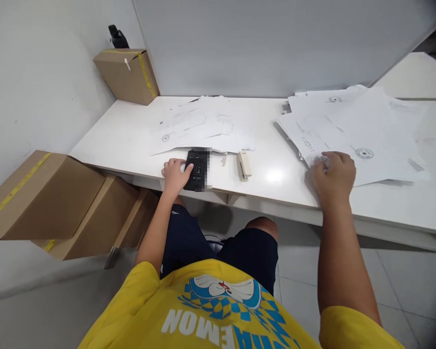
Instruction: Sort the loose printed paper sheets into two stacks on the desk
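Currently, left hand [175, 175]: thumb laid on the black device [195, 169], fingers along its left side; how firmly it grips, cannot tell.
Black device: lying at the front edge of the surface [267, 128], left of middle; its right part blurred out.
Right hand [334, 179]: fingers curled around a crumpled whitish piece [326, 163], near the front edge.
Right papers [376, 126]: untidy pile beyond that hand, reaching the back edge; round stamps on top.
Left papers [203, 123]: spread just behind the device.
Stapler [244, 165]: cream, between the hands.
Box [129, 77]: cardboard, yellow-taped, back left corner.
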A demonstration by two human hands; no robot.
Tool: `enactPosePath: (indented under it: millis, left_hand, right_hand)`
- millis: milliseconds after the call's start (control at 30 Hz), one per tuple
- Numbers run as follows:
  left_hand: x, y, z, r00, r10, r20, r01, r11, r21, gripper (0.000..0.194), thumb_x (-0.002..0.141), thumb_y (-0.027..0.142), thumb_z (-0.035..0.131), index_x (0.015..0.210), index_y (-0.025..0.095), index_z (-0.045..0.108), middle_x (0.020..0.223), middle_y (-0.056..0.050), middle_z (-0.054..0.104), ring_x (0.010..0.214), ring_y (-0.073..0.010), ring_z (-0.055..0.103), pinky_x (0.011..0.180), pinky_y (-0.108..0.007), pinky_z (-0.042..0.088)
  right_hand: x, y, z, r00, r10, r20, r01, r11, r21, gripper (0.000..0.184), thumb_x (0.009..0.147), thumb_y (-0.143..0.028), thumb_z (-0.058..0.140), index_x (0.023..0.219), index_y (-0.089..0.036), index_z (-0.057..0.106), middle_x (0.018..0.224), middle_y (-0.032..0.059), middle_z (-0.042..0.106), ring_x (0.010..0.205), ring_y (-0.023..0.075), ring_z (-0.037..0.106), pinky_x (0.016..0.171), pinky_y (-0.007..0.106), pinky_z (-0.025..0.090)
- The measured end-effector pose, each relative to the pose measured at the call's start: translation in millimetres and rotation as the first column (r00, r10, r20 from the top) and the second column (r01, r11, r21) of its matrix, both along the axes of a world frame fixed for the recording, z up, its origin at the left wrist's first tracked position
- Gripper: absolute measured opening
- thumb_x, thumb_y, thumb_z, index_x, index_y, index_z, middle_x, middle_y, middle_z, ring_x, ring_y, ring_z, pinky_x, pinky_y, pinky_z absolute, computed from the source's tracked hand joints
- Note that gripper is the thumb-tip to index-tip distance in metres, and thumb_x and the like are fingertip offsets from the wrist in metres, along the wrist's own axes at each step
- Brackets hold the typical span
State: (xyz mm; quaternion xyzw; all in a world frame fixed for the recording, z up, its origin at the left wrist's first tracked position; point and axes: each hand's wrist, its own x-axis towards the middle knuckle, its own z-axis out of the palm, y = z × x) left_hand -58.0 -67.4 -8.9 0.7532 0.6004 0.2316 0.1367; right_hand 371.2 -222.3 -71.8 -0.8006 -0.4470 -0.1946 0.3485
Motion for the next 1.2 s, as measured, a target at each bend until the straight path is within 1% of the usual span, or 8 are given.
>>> enactPosePath:
  millis: [133, 267, 400, 533, 767, 900, 1033, 1200]
  left_hand:
    - [1.5, -3.1, -2.3, 1.000, 0.025, -0.011, -0.024, 1.000, 0.020, 0.015, 0.092, 0.035, 0.062, 0.102, 0.026, 0.067, 0.122, -0.010, 0.063, 0.125, -0.0350, 0.049, 0.104, -0.050, 0.040]
    - [3.6, -4.8, 0.6, 0.998, 0.053, -0.017, -0.053, 0.998, -0.017, 0.012, 0.092, 0.033, 0.062, 0.100, 0.025, 0.067, 0.122, -0.009, 0.064, 0.127, -0.0346, 0.048, 0.104, -0.050, 0.040]
    - [4.9, -5.9, 1.7, 0.998, 0.056, -0.011, -0.057, 0.998, -0.023, 0.014, 0.092, 0.034, 0.061, 0.102, 0.026, 0.068, 0.122, -0.009, 0.063, 0.127, -0.0337, 0.048, 0.103, -0.050, 0.040]
    - [5.0, -7.3, 0.6, 0.998, 0.070, -0.006, -0.070, 0.997, -0.013, 0.016, 0.092, 0.035, 0.062, 0.103, 0.026, 0.068, 0.122, -0.009, 0.063, 0.126, -0.0327, 0.049, 0.104, -0.049, 0.040]
    - [7.0, -9.3, 1.6, 0.993, 0.122, -0.004, -0.122, 0.993, -0.008, 0.012, 0.091, 0.036, 0.064, 0.090, 0.025, 0.065, 0.116, -0.009, 0.064, 0.123, -0.0320, 0.050, 0.102, -0.046, 0.041]
    - [7.1, -9.2, 1.2, 0.993, 0.121, 0.006, -0.121, 0.993, -0.004, 0.011, 0.090, 0.036, 0.064, 0.090, 0.025, 0.064, 0.114, -0.008, 0.063, 0.122, -0.0318, 0.049, 0.102, -0.045, 0.041]
    - [6.6, -8.4, -0.4, 0.993, 0.117, 0.025, -0.116, 0.993, -0.007, 0.011, 0.090, 0.035, 0.066, 0.088, 0.025, 0.062, 0.113, -0.009, 0.063, 0.122, -0.0336, 0.050, 0.102, -0.048, 0.042]
    - [6.3, -7.9, -1.4, 0.994, 0.102, 0.050, -0.101, 0.995, -0.011, 0.011, 0.089, 0.035, 0.067, 0.087, 0.025, 0.062, 0.112, -0.009, 0.063, 0.122, -0.0346, 0.049, 0.102, -0.050, 0.041]
  right_hand:
    - [-1.5, -0.8, 1.6, 1.000, 0.005, -0.017, -0.005, 1.000, -0.003, 0.042, 0.079, -0.028, 0.049, 0.111, -0.011, 0.070, 0.114, 0.0184, 0.067, 0.109, 0.0317, 0.060, 0.095, 0.047, 0.048]
    - [-0.1, -1.7, 0.3, 0.999, 0.023, -0.033, -0.023, 1.000, 0.003, 0.040, 0.080, -0.028, 0.050, 0.112, -0.012, 0.069, 0.114, 0.0179, 0.067, 0.110, 0.0319, 0.059, 0.096, 0.048, 0.048]
    - [2.2, -1.6, -2.8, 0.999, 0.030, -0.037, -0.029, 0.999, 0.023, 0.038, 0.081, -0.030, 0.050, 0.110, -0.013, 0.069, 0.113, 0.0188, 0.066, 0.108, 0.0328, 0.059, 0.095, 0.050, 0.048]
    - [2.0, -2.1, -2.6, 0.999, 0.030, -0.044, -0.029, 0.999, 0.018, 0.039, 0.081, -0.031, 0.050, 0.110, -0.013, 0.069, 0.114, 0.0184, 0.066, 0.109, 0.0325, 0.058, 0.095, 0.049, 0.047]
    - [-3.6, -4.1, 4.5, 0.996, 0.019, -0.087, -0.020, 1.000, -0.008, 0.040, 0.081, -0.032, 0.047, 0.111, -0.014, 0.068, 0.116, 0.0173, 0.065, 0.111, 0.0312, 0.057, 0.097, 0.048, 0.047]
    - [-5.0, -4.6, 6.8, 0.995, 0.011, -0.103, -0.013, 1.000, -0.012, 0.039, 0.081, -0.030, 0.048, 0.110, -0.015, 0.068, 0.116, 0.0163, 0.065, 0.112, 0.0301, 0.057, 0.097, 0.047, 0.047]
    - [-5.2, -5.1, 8.0, 0.994, 0.001, -0.111, -0.004, 1.000, -0.020, 0.039, 0.079, -0.030, 0.049, 0.109, -0.014, 0.069, 0.114, 0.0167, 0.065, 0.111, 0.0305, 0.057, 0.097, 0.046, 0.047]
    - [-4.7, -4.9, 7.6, 0.994, -0.008, -0.113, 0.007, 1.000, -0.014, 0.032, 0.078, -0.024, 0.051, 0.104, -0.017, 0.068, 0.112, 0.0148, 0.065, 0.109, 0.0303, 0.058, 0.096, 0.047, 0.047]
